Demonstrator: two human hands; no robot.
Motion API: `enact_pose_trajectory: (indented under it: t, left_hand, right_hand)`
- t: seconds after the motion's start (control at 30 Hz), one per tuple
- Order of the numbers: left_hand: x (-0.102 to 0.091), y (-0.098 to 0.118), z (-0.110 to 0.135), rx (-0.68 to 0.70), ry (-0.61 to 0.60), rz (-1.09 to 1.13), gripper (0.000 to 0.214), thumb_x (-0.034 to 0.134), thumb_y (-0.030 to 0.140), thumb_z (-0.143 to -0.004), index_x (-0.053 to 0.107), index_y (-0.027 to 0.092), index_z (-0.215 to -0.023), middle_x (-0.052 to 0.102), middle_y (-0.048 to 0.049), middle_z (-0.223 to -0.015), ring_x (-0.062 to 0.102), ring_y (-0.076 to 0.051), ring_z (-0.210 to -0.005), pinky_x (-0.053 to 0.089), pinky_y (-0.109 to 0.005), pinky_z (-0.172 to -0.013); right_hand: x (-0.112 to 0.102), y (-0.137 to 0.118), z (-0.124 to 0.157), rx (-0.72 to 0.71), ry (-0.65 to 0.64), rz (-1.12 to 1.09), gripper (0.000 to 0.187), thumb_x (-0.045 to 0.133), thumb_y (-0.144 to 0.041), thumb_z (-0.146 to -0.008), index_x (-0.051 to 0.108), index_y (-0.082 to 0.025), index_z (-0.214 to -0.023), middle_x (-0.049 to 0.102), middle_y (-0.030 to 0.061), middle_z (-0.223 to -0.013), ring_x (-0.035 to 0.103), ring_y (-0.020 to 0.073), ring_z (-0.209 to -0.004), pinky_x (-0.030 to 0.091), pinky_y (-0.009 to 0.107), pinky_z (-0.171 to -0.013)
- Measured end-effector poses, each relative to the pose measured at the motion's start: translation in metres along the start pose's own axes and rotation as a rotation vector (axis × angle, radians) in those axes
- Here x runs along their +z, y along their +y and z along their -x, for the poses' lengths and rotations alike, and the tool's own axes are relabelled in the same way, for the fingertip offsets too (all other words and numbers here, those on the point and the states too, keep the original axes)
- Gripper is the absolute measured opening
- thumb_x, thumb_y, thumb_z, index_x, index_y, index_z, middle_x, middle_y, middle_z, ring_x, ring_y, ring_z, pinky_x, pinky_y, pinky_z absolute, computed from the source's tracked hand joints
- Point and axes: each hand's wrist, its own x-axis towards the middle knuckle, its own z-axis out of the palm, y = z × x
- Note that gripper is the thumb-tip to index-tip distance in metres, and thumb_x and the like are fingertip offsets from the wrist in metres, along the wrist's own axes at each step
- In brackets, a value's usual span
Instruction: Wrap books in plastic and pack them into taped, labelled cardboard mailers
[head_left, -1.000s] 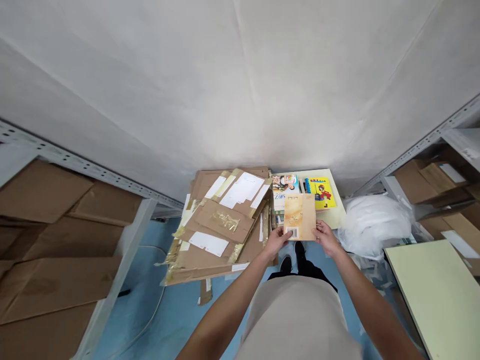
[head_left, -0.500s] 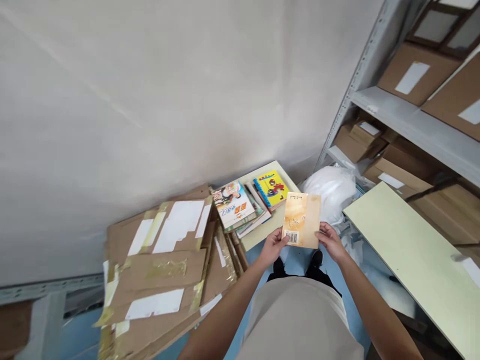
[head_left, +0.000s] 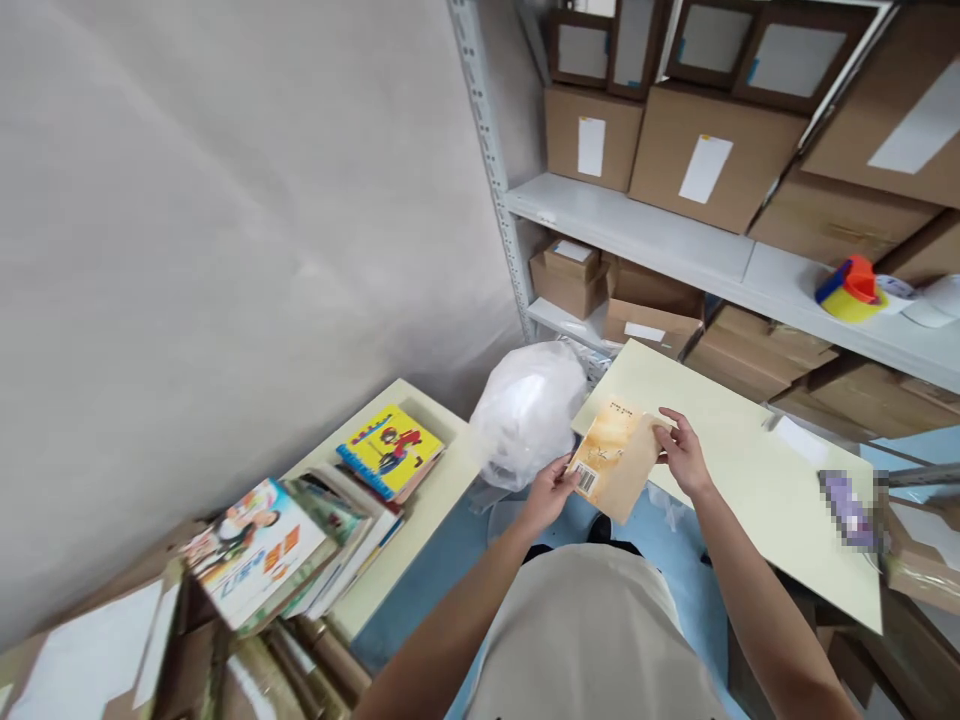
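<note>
A thin tan-and-orange book (head_left: pixel 616 455) with a barcode near its lower left corner is held in front of my body, tilted. My left hand (head_left: pixel 553 492) pinches it by the lower left edge, thumb beside the barcode. At the upper right edge, my right hand (head_left: pixel 681 452) grips it between thumb and fingers. Beyond the book lies a pale green tabletop (head_left: pixel 720 440). Left of me, a yellow-covered book (head_left: pixel 391 450) and a stack with a white illustrated cover (head_left: pixel 255 550) rest on another pale tabletop (head_left: pixel 442 470).
A white plastic bag (head_left: pixel 529 410) bulges between the two tabletops. Flattened cardboard (head_left: pixel 97 650) is piled at lower left. Shelving (head_left: pixel 630 225) along the right carries cardboard boxes (head_left: pixel 709 160) and tape rolls (head_left: pixel 855 290). A blurred purple object (head_left: pixel 847 508) lies on the right tabletop.
My view has swung right, bringing more shelving and the right tabletop into sight. The book, still in both hands, has tilted, and my right hand has shifted up along its edge.
</note>
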Motion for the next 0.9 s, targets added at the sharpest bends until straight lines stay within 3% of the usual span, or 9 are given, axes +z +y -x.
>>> enact_pose_trajectory:
  t: [0.07,0.13,0.27,0.33,0.47,0.57,0.7,0.8,0.9]
  left_hand:
    - [0.019,0.000,-0.014,-0.006,0.062,-0.087,0.075,0.069,0.059,-0.073,0.052,0.019,-0.133,0.060,-0.0158,-0.133,0.065,-0.029,-0.111,0.053,-0.046,-0.094]
    - [0.034,0.006,-0.022,0.077,0.104,-0.264,0.082,0.071,0.056,-0.072,0.044,0.020,-0.140,0.050,-0.0179,-0.142,0.060,-0.030,-0.120,0.049,-0.048,-0.099]
    - [0.062,0.028,-0.025,0.376,0.032,-0.812,0.105,0.088,0.053,-0.050,0.045,0.023,-0.141,0.033,-0.0177,-0.153,0.033,-0.041,-0.141,0.030,-0.056,-0.114]
    - [0.077,0.037,-0.030,0.444,-0.073,-1.000,0.097,0.089,0.052,-0.049,0.054,0.024,-0.134,0.042,-0.0168,-0.147,0.038,-0.042,-0.136,0.030,-0.057,-0.113]
    - [0.096,0.039,-0.053,0.471,-0.121,-1.135,0.054,0.074,0.026,-0.071,0.063,0.023,-0.124,0.061,-0.0147,-0.124,0.056,-0.035,-0.117,0.042,-0.051,-0.104]
    - [0.093,0.034,-0.074,0.505,-0.123,-1.121,0.046,0.061,0.009,-0.071,0.070,0.023,-0.114,0.069,-0.0124,-0.112,0.063,-0.030,-0.106,0.048,-0.045,-0.098]
    - [0.079,0.036,-0.104,0.496,-0.081,-0.867,0.033,0.056,0.014,-0.079,0.073,0.023,-0.106,0.075,-0.0083,-0.101,0.070,-0.023,-0.091,0.055,-0.033,-0.084]
    - [0.077,0.044,-0.126,0.341,-0.059,-0.544,0.023,0.059,0.030,-0.085,0.074,0.021,-0.099,0.077,-0.0062,-0.091,0.071,-0.020,-0.082,0.056,-0.028,-0.075]
    - [0.083,0.053,-0.142,0.106,-0.088,-0.240,0.028,0.070,0.041,-0.075,0.073,0.018,-0.090,0.076,-0.0055,-0.080,0.070,-0.019,-0.072,0.055,-0.026,-0.068]
  right_hand:
    - [-0.020,-0.003,-0.009,-0.012,0.037,-0.002,0.059,0.067,-0.062,-0.070,0.055,-0.025,-0.115,0.059,-0.0025,-0.078,0.061,0.0155,-0.067,0.055,0.027,-0.050]
    - [-0.037,-0.006,-0.017,-0.024,0.077,-0.012,0.056,0.066,-0.062,-0.071,0.056,-0.025,-0.112,0.056,-0.0031,-0.077,0.061,0.0150,-0.068,0.056,0.027,-0.050]
    - [-0.062,-0.007,-0.029,-0.025,0.148,-0.039,0.055,0.065,-0.062,-0.073,0.055,-0.026,-0.113,0.055,-0.0034,-0.078,0.059,0.0136,-0.066,0.056,0.027,-0.051]
    - [-0.068,-0.007,-0.033,-0.003,0.179,-0.057,0.055,0.064,-0.062,-0.074,0.054,-0.026,-0.114,0.056,-0.0034,-0.079,0.059,0.0130,-0.064,0.058,0.029,-0.052]
    - [-0.067,-0.007,-0.041,0.039,0.234,-0.073,0.052,0.062,-0.064,-0.075,0.055,-0.025,-0.110,0.056,-0.0022,-0.083,0.060,0.0127,-0.064,0.059,0.030,-0.054]
    - [-0.063,-0.011,-0.048,0.043,0.264,-0.045,0.053,0.060,-0.065,-0.075,0.055,-0.025,-0.110,0.055,-0.0013,-0.086,0.059,0.0123,-0.064,0.058,0.030,-0.053]
    - [-0.064,-0.022,-0.062,0.042,0.265,0.073,0.058,0.056,-0.066,-0.079,0.055,-0.022,-0.117,0.057,0.0017,-0.090,0.062,0.0156,-0.068,0.060,0.036,-0.059]
    - [-0.074,-0.027,-0.073,-0.085,0.265,0.323,0.058,0.054,-0.063,-0.083,0.061,-0.020,-0.120,0.059,0.0054,-0.088,0.062,0.0206,-0.076,0.058,0.043,-0.073]
    - [-0.088,-0.023,-0.080,-0.225,0.384,0.574,0.058,0.061,-0.062,-0.080,0.068,-0.018,-0.117,0.060,0.0108,-0.090,0.059,0.0282,-0.093,0.051,0.051,-0.092]
